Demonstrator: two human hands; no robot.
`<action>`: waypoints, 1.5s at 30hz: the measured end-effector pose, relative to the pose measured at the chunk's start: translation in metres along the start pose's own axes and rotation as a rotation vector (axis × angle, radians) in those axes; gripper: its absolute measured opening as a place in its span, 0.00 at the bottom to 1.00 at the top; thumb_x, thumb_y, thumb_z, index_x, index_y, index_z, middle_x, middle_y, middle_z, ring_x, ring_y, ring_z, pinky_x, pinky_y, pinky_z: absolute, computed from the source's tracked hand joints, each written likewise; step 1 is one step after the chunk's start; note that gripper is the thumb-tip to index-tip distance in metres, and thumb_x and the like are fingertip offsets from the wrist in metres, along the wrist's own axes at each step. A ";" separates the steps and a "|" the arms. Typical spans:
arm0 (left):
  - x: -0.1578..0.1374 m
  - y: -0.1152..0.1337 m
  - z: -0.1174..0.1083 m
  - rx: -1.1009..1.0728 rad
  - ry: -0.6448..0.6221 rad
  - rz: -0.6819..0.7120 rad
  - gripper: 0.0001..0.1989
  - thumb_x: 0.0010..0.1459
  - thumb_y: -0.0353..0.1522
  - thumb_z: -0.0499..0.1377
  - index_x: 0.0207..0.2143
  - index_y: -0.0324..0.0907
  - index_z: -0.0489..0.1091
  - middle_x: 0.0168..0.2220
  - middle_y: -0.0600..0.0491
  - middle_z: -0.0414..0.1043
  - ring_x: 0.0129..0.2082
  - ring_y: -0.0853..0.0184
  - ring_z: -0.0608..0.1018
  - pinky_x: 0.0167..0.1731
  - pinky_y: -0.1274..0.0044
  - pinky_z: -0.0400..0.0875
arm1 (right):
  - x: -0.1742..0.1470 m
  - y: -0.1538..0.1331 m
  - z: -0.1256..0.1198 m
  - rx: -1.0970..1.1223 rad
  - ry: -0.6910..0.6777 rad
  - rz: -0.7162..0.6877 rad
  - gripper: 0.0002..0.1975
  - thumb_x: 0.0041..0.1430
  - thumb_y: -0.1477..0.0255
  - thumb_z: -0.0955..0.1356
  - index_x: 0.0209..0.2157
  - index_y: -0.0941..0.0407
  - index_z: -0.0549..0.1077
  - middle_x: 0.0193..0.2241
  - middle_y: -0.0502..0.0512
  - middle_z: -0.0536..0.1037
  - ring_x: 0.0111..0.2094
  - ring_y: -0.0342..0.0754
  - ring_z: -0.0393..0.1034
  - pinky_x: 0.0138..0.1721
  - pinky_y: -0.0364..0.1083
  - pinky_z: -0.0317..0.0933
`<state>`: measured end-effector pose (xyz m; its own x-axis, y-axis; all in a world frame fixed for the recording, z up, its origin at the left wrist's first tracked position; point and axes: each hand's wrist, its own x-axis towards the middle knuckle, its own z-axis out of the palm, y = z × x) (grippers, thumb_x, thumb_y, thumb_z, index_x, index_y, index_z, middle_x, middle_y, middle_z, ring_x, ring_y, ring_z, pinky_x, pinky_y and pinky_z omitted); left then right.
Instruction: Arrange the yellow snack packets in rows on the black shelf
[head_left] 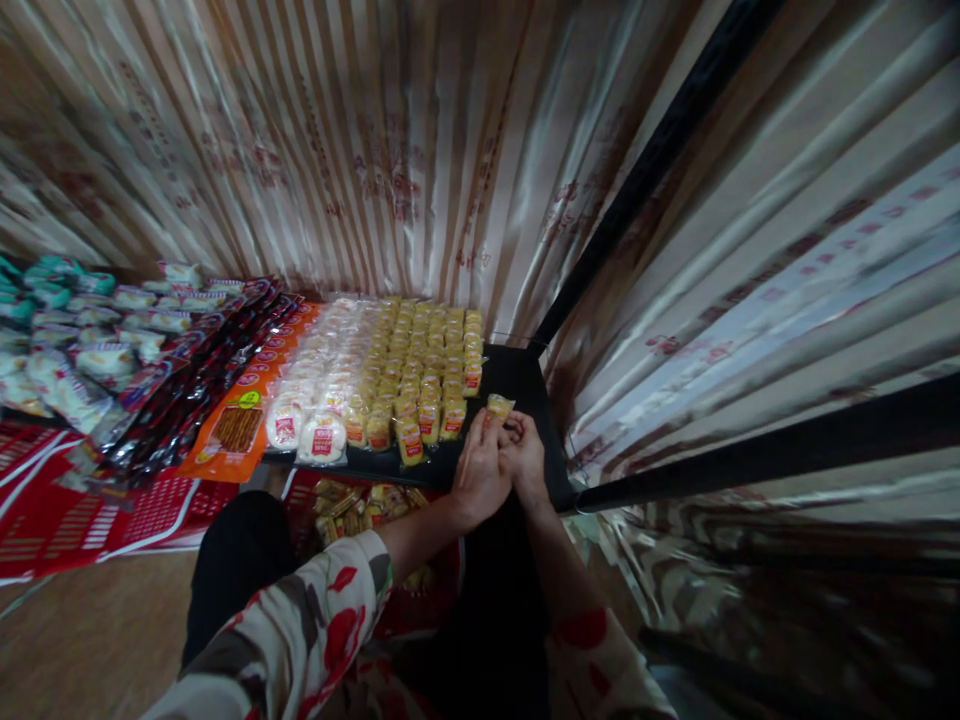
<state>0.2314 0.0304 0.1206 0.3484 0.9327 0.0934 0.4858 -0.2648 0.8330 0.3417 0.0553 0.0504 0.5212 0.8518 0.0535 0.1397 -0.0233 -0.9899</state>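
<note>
My left hand (482, 468) and my right hand (527, 455) meet over the right end of a black shelf (517, 375). Closed fingers of both hands pinch a small yellow snack cake (500, 405) in a clear wrapper, its far end poking out beyond them. Just left of my hands, rows of similar yellow wrapped cakes (410, 440) with red labels lie packed side by side. Beside those rows are white round wrapped cakes (323, 438), also with red labels. My fingers partly hide the cake I hold.
Left of the cakes lie an orange snack packet (238, 425), dark shiny packets (172, 400) and white wrapped snacks (105, 360). A red basket (439, 615) with more yellow packs sits below the shelf. Black poles (645, 190) and a pleated curtain (420, 150) border the shelf.
</note>
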 end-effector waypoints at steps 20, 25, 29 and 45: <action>0.025 -0.010 0.015 -0.240 0.045 -0.228 0.26 0.62 0.32 0.43 0.61 0.35 0.54 0.65 0.43 0.49 0.67 0.64 0.47 0.66 0.69 0.41 | 0.038 -0.012 0.033 -0.325 -0.083 -0.048 0.21 0.50 0.57 0.66 0.44 0.54 0.71 0.33 0.51 0.78 0.25 0.45 0.70 0.29 0.44 0.64; 0.029 -0.013 0.015 -0.271 0.026 -0.273 0.27 0.63 0.33 0.43 0.63 0.34 0.51 0.67 0.43 0.43 0.67 0.65 0.46 0.66 0.70 0.40 | 0.037 -0.002 0.035 -0.174 -0.116 -0.114 0.25 0.52 0.58 0.65 0.51 0.54 0.70 0.39 0.55 0.79 0.35 0.51 0.74 0.37 0.50 0.68; 0.033 -0.019 0.020 -0.292 0.029 -0.291 0.27 0.64 0.33 0.42 0.64 0.34 0.47 0.68 0.44 0.40 0.67 0.65 0.44 0.66 0.70 0.38 | 0.038 -0.001 0.036 -0.157 -0.133 -0.146 0.23 0.54 0.58 0.64 0.50 0.51 0.72 0.43 0.53 0.79 0.46 0.54 0.72 0.45 0.53 0.67; 0.038 -0.034 0.037 -0.278 0.123 -0.237 0.24 0.65 0.32 0.43 0.62 0.38 0.55 0.65 0.44 0.51 0.66 0.63 0.51 0.65 0.67 0.45 | 0.039 0.001 0.034 -0.165 -0.171 -0.138 0.26 0.54 0.61 0.63 0.53 0.56 0.70 0.49 0.58 0.74 0.46 0.52 0.71 0.49 0.51 0.66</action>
<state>0.2581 0.0654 0.0758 0.1456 0.9869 -0.0692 0.2993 0.0227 0.9539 0.3332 0.1061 0.0470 0.3400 0.9285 0.1495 0.3423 0.0259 -0.9392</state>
